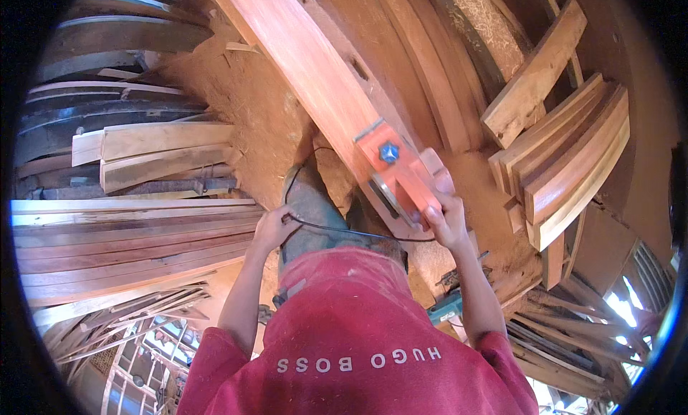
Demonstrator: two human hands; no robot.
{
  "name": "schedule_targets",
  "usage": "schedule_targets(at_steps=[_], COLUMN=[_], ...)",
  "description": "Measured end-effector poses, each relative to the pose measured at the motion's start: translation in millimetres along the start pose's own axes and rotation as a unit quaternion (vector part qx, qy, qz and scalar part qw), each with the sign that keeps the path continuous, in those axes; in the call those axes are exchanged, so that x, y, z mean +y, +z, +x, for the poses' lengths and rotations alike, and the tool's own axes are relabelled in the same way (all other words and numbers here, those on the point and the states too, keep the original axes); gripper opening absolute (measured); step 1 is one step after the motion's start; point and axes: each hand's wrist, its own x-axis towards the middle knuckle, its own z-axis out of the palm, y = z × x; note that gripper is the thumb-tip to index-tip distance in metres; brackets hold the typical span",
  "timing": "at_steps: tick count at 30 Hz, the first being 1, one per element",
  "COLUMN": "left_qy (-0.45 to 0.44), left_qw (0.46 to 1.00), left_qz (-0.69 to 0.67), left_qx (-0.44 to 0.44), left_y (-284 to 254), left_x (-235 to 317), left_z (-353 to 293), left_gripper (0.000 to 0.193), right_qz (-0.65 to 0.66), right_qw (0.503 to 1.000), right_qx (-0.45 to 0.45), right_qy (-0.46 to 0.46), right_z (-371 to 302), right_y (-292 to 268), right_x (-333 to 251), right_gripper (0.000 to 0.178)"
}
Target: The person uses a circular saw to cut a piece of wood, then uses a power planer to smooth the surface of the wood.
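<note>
An orange-red electric hand planer [401, 175] with a blue front knob [389, 153] rests on a long reddish wooden board [301, 64]. My right hand [449, 218] is wrapped round the planer's rear, near the board's close end. To the left, my left hand [274, 229] pinches a black power cord [340, 231], which loops in front of my body toward the planer. The planer's underside is hidden against the board.
Stacked planks [136, 243] lie at the left, with shorter boards [168, 146] beyond them. Curved planks [573, 164] are piled at the right, beside a slanted board [537, 74]. A teal power tool [446, 309] lies by my right forearm. Sawdust [244, 107] covers the ground.
</note>
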Motion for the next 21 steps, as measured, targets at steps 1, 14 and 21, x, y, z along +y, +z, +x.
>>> schedule_targets(at_steps=[1,14,21], left_qy=[-0.001,-0.058,-0.003], left_qw=[1.000,0.982,0.994], left_qz=[0.000,-0.116,-0.091], left_qx=[0.003,0.139,0.062], left_y=[-3.2,-39.3,-14.4], left_x=[-6.3,-53.9,-9.4], left_z=[-1.2,-3.0,-8.9], left_gripper=[0.024,0.009,0.014], right_qz=[0.000,-0.023,-0.003], right_qw=[1.000,0.998,1.000], right_qx=[-0.007,-0.036,-0.018], right_qy=[-0.001,-0.038,-0.008], right_z=[17.0,228.7,11.7], right_y=[3.2,43.2,3.5], right_x=[-10.0,-145.2,-13.3], right_gripper=[0.049,0.049,0.047])
